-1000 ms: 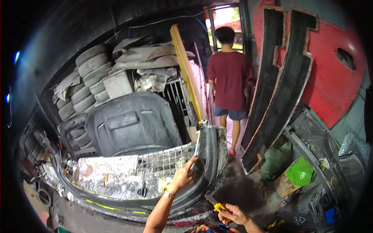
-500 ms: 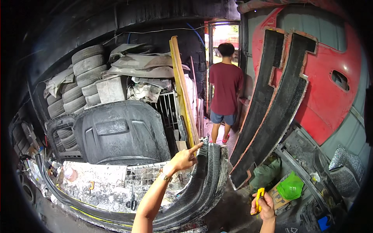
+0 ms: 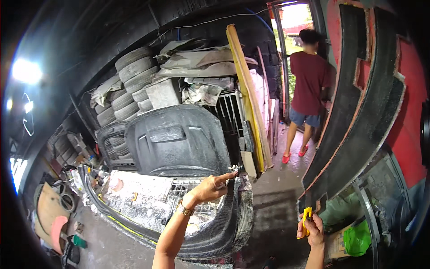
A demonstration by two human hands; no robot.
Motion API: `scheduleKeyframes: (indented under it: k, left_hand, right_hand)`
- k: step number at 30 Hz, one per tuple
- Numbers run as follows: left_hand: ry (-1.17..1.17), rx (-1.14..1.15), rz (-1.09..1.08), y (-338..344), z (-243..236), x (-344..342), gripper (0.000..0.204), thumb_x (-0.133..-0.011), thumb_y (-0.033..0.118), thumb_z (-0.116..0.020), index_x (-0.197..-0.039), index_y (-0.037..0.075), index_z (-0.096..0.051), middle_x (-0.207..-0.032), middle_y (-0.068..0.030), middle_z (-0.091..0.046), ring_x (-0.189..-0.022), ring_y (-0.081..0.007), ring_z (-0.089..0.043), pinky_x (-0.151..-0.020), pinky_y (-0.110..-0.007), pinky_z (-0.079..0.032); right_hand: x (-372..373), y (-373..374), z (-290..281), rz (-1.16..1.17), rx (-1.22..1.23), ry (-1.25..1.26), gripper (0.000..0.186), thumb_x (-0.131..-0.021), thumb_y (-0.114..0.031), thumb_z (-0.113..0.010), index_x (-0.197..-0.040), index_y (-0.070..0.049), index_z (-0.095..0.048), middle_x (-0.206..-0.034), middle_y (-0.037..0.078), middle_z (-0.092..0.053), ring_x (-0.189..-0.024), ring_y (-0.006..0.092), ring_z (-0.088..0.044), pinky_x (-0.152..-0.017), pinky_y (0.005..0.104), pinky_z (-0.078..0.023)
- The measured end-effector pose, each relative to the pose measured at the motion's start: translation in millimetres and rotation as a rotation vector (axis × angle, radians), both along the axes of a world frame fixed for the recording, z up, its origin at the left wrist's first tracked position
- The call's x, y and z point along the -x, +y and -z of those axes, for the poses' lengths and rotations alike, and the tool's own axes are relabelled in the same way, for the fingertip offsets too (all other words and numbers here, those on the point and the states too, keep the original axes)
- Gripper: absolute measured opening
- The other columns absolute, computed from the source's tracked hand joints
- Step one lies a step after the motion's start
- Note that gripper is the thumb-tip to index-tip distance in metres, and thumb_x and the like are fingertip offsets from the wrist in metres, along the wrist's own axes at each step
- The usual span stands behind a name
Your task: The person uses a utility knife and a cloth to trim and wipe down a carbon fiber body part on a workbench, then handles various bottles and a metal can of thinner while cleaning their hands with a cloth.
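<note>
My left hand (image 3: 210,188) reaches over the long curved black bumper-like panel (image 3: 226,224), its index finger stretched out and the other fingers loosely curled. The fingertip is at the panel's far end, beside small white flakes (image 3: 234,167); I cannot tell whether it touches them. Nothing shows in this hand. My right hand (image 3: 316,231) is closed round a yellow utility knife (image 3: 307,220), held upright to the right of the panel and in front of the tall black pieces. A white-stained worktop (image 3: 154,184) lies inside the panel's curve, with a small orange-yellow tool (image 3: 134,197) on it.
Behind stand a black hood (image 3: 179,139), stacked tyres (image 3: 134,67) and a yellow beam (image 3: 244,89). Tall black orange-edged panels (image 3: 358,130) lean at right, above a green bag (image 3: 357,240). A person in a maroon shirt (image 3: 309,76) stands by the doorway.
The view has swung left, so the room sits farther right in it. My left hand stays at the panel's end; my right hand still holds the utility knife. The person remains near the doorway.
</note>
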State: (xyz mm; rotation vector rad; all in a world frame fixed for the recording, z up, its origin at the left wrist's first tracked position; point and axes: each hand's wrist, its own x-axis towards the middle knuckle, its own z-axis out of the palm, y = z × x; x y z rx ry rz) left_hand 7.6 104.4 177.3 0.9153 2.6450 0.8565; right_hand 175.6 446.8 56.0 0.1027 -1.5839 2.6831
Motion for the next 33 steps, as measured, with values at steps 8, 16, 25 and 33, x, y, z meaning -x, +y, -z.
scheduleKeyframes:
  k: [8,16,25,33]
  left_hand:
    - [0.263,-0.01,-0.136,17.4,1.2,-20.8,0.066,-0.074,0.002,-0.054,-0.138,0.016,-0.04,-0.068,-0.0107,-0.057,-0.06,-0.023,-0.056,-0.063,-0.036,-0.046]
    - [0.235,0.014,-0.171,14.8,10.9,-16.0,0.062,-0.074,0.005,-0.056,-0.134,0.012,-0.044,-0.054,-0.0148,-0.048,-0.05,-0.0282,-0.052,-0.057,-0.036,-0.043]
    - [0.373,-0.379,-0.596,12.2,-0.9,-97.2,0.014,-0.082,0.006,-0.064,-0.071,0.001,-0.057,-0.061,-0.0068,-0.058,-0.048,-0.0145,-0.053,-0.047,-0.028,-0.041]
    - [-0.033,-0.856,-0.128,81.1,21.5,-200.1,0.016,-0.083,0.016,-0.063,-0.075,0.002,-0.063,-0.064,-0.0104,-0.058,-0.054,-0.0238,-0.055,-0.053,-0.03,-0.043]
  right_hand:
    - [25.9,31.8,16.8,-0.141,0.017,-0.06,0.028,-0.09,-0.019,-0.057,-0.109,0.001,-0.052,-0.071,0.007,-0.057,-0.057,0.0128,-0.056,-0.054,0.0263,-0.048]
    - [44.4,40.1,23.2,-0.236,-0.022,-0.119,0.026,-0.091,-0.02,-0.056,-0.107,-0.001,-0.051,-0.073,0.007,-0.058,-0.058,0.0122,-0.055,-0.056,0.0261,-0.048]
    - [81.1,14.4,-12.6,-0.177,-0.497,0.124,0.021,-0.095,-0.022,-0.05,-0.1,-0.002,-0.05,-0.075,0.003,-0.056,-0.063,0.0095,-0.055,-0.056,0.0238,-0.045]
    - [129.7,5.8,-51.8,-0.049,-0.326,0.135,0.021,-0.097,-0.025,-0.045,-0.093,-0.005,-0.049,-0.064,0.0,-0.048,-0.047,0.0048,-0.042,-0.042,0.0202,-0.035]
